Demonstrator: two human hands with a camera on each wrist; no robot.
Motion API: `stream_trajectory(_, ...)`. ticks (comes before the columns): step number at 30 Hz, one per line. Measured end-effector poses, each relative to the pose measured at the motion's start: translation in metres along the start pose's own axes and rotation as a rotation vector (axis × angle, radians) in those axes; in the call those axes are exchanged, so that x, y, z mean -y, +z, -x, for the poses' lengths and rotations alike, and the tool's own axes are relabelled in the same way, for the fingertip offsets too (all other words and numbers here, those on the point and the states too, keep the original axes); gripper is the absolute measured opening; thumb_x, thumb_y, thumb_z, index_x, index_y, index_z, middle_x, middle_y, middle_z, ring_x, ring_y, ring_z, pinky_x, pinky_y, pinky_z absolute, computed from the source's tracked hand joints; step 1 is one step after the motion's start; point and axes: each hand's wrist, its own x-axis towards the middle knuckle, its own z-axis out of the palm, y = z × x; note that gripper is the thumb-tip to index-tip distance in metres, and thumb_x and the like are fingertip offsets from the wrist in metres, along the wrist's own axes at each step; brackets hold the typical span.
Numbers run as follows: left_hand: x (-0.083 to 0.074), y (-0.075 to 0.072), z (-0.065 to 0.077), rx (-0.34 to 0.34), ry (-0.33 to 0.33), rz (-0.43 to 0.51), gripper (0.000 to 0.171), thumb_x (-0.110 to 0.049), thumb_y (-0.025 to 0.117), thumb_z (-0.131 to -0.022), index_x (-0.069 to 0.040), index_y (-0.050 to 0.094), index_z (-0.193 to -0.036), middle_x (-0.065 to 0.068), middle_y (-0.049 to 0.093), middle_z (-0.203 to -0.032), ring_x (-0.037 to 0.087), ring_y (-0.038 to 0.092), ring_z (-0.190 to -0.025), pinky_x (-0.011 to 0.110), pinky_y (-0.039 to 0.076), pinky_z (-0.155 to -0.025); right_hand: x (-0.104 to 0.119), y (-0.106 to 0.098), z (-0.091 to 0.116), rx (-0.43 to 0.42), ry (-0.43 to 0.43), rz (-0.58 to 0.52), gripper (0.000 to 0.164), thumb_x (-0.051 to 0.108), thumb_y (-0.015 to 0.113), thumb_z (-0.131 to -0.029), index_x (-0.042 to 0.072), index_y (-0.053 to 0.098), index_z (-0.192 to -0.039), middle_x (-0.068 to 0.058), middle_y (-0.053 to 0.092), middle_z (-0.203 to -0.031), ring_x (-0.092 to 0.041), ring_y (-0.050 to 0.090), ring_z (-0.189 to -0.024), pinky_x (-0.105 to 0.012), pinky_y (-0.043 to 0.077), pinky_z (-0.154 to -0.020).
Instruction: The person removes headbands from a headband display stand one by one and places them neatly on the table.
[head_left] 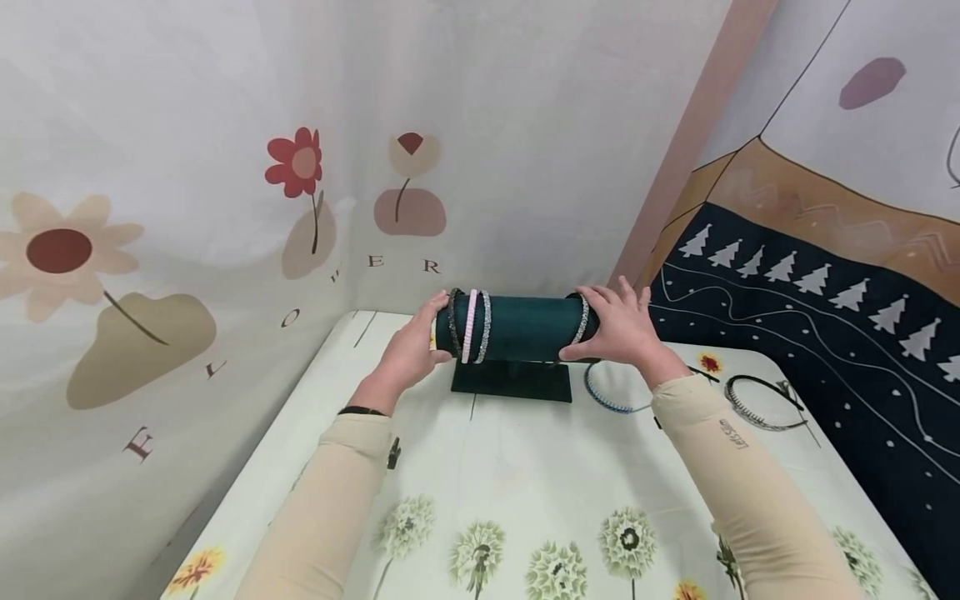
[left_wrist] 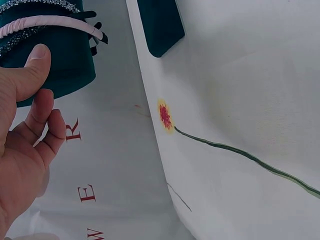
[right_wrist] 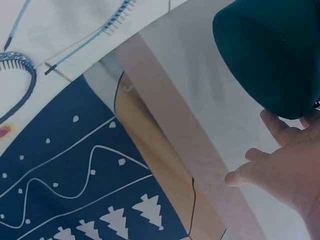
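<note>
A dark green headband display stand (head_left: 528,329), a padded cylinder on a flat base, stands at the table's far side. Around its left half sit a dark glittery headband (head_left: 455,323), a pink headband (head_left: 469,327) and a silver glittery headband (head_left: 484,327). My left hand (head_left: 408,354) grips the cylinder's left end; the left wrist view shows its thumb (left_wrist: 39,62) against the fabric. At the right end my right hand (head_left: 618,329) spans a second silver headband (head_left: 581,320), thumb low and index finger high, other fingers spread. Its exact contact is partly hidden.
On the table (head_left: 525,467), a blue headband (head_left: 603,400) lies partly behind the right forearm. Farther right are more headbands, including a dark toothed one (head_left: 757,421). A printed curtain (head_left: 487,167) hangs close behind the stand, and dark patterned fabric (head_left: 810,333) borders the right side.
</note>
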Motion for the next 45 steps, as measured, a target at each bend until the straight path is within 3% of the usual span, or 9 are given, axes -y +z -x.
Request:
stream_trajectory(8,0.0,0.002,0.0,-0.001,-0.02,-0.002,0.109,-0.013,0.085,-0.093,-0.038,0.014,-0.171,-0.01,0.014,-0.182,0.042,0.047,-0.151,0.063,0.045,-0.122,-0.009,-0.003,0.006,0.008,0.018,-0.014,0.124,0.064,0.093,-0.072,0.021,0.03,-0.169,-0.022,0.029,-0.175,-0.052,-0.002,-0.165,-0.08,-0.014,-0.126)
stream_trajectory(30,-0.002,0.0,0.001,0.003,-0.009,-0.009,0.108,-0.012,0.083,-0.094,-0.034,0.013,-0.172,-0.008,0.012,-0.182,0.042,0.044,-0.154,0.063,0.042,-0.124,-0.027,-0.006,0.015,-0.006,0.046,-0.035,0.124,0.06,0.094,-0.073,0.02,0.029,-0.17,-0.024,0.03,-0.174,-0.053,-0.004,-0.164,-0.081,-0.015,-0.124)
stream_trajectory(45,-0.003,-0.002,0.002,0.007,-0.012,-0.001,0.106,-0.012,0.083,-0.094,-0.033,0.014,-0.172,-0.008,0.012,-0.182,0.043,0.044,-0.154,0.063,0.04,-0.125,-0.055,-0.007,0.03,0.01,0.118,-0.019,0.122,0.059,0.093,-0.075,0.017,0.027,-0.17,-0.025,0.026,-0.174,-0.057,-0.005,-0.163,-0.081,-0.017,-0.124)
